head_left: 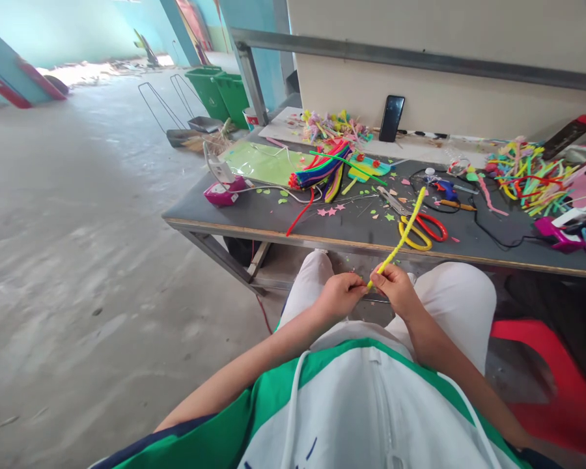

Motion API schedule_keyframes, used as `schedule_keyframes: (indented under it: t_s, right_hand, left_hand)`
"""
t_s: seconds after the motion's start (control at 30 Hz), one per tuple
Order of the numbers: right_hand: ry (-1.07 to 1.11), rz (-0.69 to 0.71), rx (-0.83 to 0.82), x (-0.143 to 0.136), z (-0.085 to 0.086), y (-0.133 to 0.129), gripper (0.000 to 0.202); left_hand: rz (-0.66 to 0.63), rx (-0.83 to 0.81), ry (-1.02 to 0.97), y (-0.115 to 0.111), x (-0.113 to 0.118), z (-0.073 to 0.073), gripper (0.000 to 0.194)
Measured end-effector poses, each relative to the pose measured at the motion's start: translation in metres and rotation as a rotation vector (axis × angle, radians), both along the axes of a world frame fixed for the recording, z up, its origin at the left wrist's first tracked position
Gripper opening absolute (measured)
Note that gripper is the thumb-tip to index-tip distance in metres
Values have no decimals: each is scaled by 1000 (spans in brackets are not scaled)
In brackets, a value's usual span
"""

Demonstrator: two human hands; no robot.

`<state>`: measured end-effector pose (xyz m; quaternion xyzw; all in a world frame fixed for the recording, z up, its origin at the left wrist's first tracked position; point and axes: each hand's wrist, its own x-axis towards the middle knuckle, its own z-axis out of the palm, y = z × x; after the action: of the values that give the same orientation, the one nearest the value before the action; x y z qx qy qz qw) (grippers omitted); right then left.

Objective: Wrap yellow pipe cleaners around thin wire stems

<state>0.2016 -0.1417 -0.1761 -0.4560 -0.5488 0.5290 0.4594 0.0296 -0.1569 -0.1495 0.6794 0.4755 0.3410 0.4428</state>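
Observation:
A yellow pipe cleaner (404, 238) slants up and to the right from between my hands, over the lap and across the table's front edge. My left hand (344, 292) pinches its lower end. Just above that, my right hand (394, 285) is closed around the stem with thumb and fingers. Behind the pipe cleaner lie scissors (422, 234) with one yellow and one red handle loop, blades pointing back left. A bundle of multicoloured pipe cleaners (325, 170) rests further back on the table, with a red one hanging toward the front edge.
The grey table (273, 218) carries paper scraps, a blue glue gun (446, 190), a purple power strip (224, 192) and another pile of pipe cleaners (532, 176). A phone (391, 118) leans against the back wall. Green bins (219, 94) stand left; a red stool (557, 391) is at right.

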Motion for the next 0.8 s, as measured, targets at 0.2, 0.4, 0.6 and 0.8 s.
schedule_keyframes:
  t_s: [0.2,0.4,0.6,0.8]
  right_hand:
    - [-28,-4,4,1,0,0,29]
    - [115,92,-63,-1,2,-2,26]
    - [252,222,-7,-1,3,-3,21]
    - [303,252,67,-1,7,-6,18]
  left_hand:
    - [-4,97,68,2,-1,-2,14]
    - [-35,-264,-190,-3,-6,4,20]
    - [-154,-625,-536,-4,-9,1,31]
    - [-211,-782,-629,-3,-10,-3,30]
